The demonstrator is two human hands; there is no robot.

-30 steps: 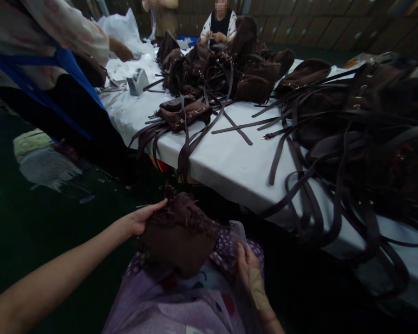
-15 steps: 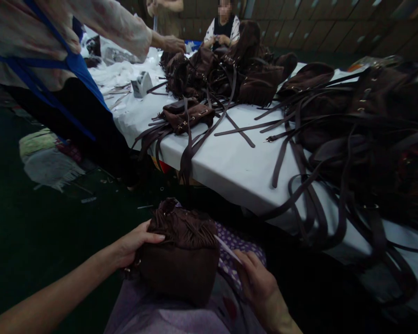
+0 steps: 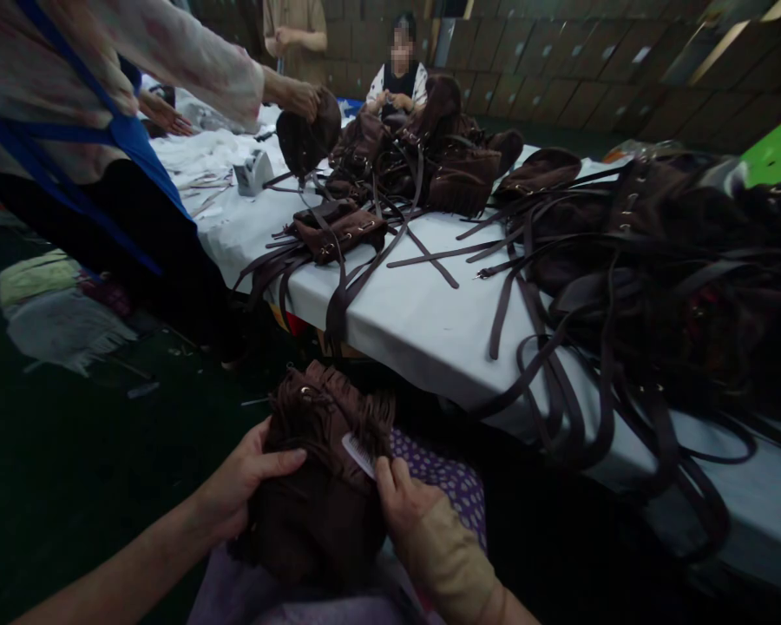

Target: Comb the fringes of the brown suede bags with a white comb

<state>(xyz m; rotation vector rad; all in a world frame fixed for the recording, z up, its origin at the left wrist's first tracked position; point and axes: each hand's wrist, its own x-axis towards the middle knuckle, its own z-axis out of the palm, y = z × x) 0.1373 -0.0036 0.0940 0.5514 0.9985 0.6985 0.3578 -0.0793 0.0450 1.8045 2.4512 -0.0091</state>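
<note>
Dark brown suede-like fringe (image 3: 381,415), and here it sits across the top of the bag (image 3: 309,521) in your lap, below the near edge of the white-covered table (image 3: 416,334) and apart from it. Your left hand (image 3: 244,482) grips the bag's left side, thumb laid over the front, the other fingers mostly out of sight behind it. Your right hand (image 3: 407,499) is closed around the end of a pale comb (image 3: 359,455), teeth up against the strands (how deep they go, I can't tell).

So where's the danger? Tangled strands, I'd say: pull hard through a knot and one could tear or stretch. The left grip matters too; if that thumb slackens, the soft body could twist under the comb and slide off the purple spotted cloth (image 3: 452,473) towards the floor. Metal rings (image 3: 305,392) gleam near the fringe, and a tooth could snag there if the comb strays left.

And over on the table, long straps (image 3: 560,412) droop past the near edge at the right (a proper thicket, that); swing your right elbow wide and you might catch one, dragging bags (image 3: 677,252) down with it.
</note>
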